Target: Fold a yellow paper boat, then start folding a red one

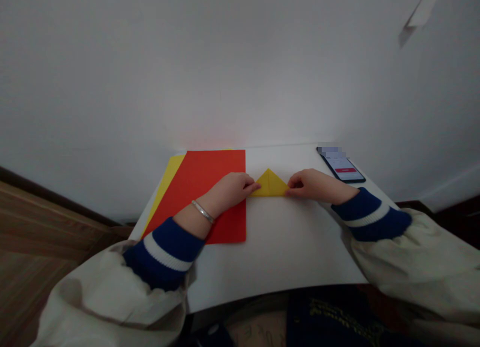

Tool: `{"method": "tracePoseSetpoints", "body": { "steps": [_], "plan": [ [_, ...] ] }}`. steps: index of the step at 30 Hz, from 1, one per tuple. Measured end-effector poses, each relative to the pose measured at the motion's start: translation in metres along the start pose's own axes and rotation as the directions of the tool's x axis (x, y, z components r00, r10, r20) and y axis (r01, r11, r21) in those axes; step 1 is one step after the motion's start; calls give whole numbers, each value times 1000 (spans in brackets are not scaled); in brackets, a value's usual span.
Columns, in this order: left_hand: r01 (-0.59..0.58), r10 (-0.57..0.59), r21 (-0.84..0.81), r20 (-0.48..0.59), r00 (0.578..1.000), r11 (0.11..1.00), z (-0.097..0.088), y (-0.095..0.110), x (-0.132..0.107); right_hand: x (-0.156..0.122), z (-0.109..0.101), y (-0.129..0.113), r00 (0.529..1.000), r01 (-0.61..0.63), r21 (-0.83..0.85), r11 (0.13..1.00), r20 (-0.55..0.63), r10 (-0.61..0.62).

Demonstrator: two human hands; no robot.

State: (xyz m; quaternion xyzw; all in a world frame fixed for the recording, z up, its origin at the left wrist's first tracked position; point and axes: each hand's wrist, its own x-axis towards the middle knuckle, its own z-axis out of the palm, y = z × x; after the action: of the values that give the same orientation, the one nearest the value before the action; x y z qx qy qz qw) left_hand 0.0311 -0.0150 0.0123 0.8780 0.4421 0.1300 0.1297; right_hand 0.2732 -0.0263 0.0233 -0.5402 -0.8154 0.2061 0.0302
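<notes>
A small yellow sheet of paper [269,183], folded into a triangle with a crease down its middle, lies on the white table [285,242] with its peak pointing away from me. My left hand [239,186] pinches its left corner between thumb and fingers. At the opposite corner, my right hand [305,183] grips the paper the same way. Beneath my left hand and wrist lies a red sheet of paper [210,172], its right edge close to the folded triangle.
Yellow paper [168,172] sticks out from under the red sheet on the left. A phone [342,165] with a lit screen rests at the back right of the table. Behind the table stands a white wall [240,72]. A wooden panel [41,232] is at the left.
</notes>
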Motion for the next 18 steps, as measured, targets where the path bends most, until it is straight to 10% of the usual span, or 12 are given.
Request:
{"method": "tracePoseSetpoints", "body": {
  "steps": [13,18],
  "plan": [
    [45,-44,-18,18,999,999,4,-5,1,0,-5,8,991,-87,-123,989,94,99],
    [-32,34,67,-29,999,997,0,-4,1,-1,-1,2,992,-73,-226,971,-117,47]
  ]
}}
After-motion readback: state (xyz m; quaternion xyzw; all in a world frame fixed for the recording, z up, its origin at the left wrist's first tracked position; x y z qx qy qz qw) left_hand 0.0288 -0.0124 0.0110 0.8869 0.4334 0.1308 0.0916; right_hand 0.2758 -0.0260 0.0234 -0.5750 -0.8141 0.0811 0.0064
